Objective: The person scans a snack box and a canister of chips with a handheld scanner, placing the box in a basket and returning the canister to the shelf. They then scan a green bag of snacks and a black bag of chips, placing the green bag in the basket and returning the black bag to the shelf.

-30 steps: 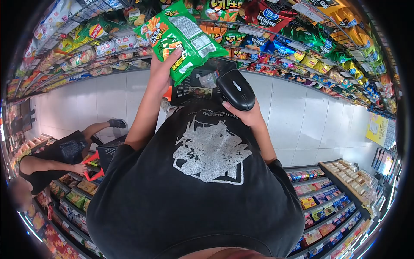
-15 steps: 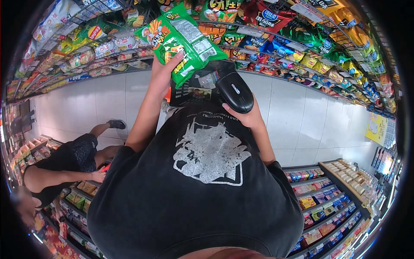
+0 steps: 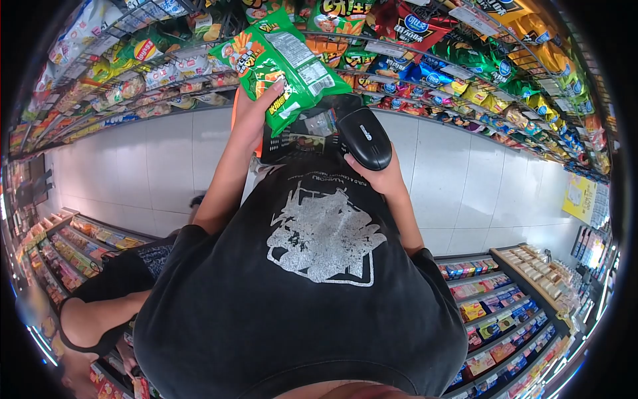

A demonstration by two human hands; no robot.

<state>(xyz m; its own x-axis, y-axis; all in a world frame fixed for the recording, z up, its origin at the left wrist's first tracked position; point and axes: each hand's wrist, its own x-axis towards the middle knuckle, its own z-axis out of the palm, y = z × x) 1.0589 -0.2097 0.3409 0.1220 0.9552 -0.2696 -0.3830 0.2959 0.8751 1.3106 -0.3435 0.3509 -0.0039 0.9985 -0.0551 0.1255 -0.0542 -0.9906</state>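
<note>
Green snack bag [image 3: 296, 66] is held in the left hand [image 3: 254, 114].

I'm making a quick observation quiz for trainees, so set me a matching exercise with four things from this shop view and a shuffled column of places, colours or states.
Things:
1. Snack bag
2. Handheld device
3. Shirt
4. Sign

Places, colours or states:
A. Mostly yellow, near the right edge of the view
B. Held in the right hand
C. Held in the left hand
D. Worn, dark with a large pale print

Pairs: 1-C, 2-B, 3-D, 4-A
</note>
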